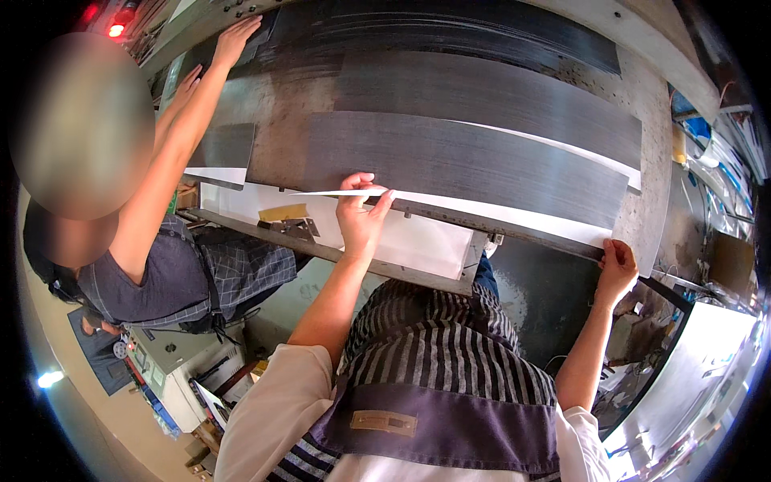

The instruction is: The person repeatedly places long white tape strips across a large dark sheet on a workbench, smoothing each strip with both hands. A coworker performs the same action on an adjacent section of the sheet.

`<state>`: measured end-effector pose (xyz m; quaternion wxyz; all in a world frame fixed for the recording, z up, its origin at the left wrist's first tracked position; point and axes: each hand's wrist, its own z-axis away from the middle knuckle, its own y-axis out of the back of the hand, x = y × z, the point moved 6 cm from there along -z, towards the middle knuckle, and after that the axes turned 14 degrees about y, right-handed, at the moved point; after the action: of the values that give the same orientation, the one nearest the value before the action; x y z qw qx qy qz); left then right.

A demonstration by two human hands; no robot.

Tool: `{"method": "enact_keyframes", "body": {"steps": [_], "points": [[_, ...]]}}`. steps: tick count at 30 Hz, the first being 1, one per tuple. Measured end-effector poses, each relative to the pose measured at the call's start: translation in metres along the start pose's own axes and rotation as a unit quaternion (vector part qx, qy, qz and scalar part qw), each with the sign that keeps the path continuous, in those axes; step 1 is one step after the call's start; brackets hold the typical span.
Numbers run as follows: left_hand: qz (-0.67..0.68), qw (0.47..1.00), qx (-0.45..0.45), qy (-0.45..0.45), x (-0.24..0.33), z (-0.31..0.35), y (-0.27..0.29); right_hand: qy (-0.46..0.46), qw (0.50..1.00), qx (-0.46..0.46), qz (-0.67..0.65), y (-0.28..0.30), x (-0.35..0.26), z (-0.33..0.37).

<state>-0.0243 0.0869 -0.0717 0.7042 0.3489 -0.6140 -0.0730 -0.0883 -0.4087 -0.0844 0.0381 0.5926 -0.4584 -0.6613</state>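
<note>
A long dark grey sheet (pixel 474 165) with fine streaks lies on the metal work surface in front of me. Along its near edge runs a white strip (pixel 514 215), whose pointed left end sticks out past my fingers. My left hand (pixel 363 213) pinches that strip between thumb and fingers near its left end. At the near right corner, my right hand (pixel 617 269) has its fingers closed on the strip's edge; the fingertips are partly hidden. Just beyond lies a second dark grey sheet (pixel 498 96), with white showing along its near right edge.
A co-worker (pixel 144 257) stands at the left, both arms stretched over the surface by a smaller dark sheet (pixel 221 146). More dark sheets (pixel 450 28) lie at the far side. Below the near edge is a white-lined tray (pixel 426 241). A cluttered shelf (pixel 715 177) stands at the right.
</note>
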Motion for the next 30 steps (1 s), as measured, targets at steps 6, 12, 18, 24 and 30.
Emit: {"method": "enact_keyframes", "body": {"steps": [6, 12, 18, 24, 30], "points": [[-0.007, 1.0, 0.011, -0.021, 0.008, 0.001, 0.0, 0.026, 0.996, -0.029, 0.085, -0.001, -0.002, -0.001], [-0.004, 1.0, 0.018, -0.02, 0.008, 0.004, 0.0, 0.149, 0.945, -0.091, 0.277, -0.005, -0.007, -0.014], [0.008, 0.998, 0.039, -0.042, 0.01, 0.005, 0.0, 0.384, 0.903, -0.079, 0.177, -0.058, -0.125, 0.021], [-0.004, 0.998, 0.047, -0.044, 0.0, 0.006, 0.0, 0.537, 0.801, -0.264, 0.014, -0.162, -0.217, 0.109], [-0.074, 0.979, 0.161, 0.102, -0.019, -0.013, 0.044, 0.531, 0.815, -0.234, 0.016, -0.165, -0.217, 0.109]]}}
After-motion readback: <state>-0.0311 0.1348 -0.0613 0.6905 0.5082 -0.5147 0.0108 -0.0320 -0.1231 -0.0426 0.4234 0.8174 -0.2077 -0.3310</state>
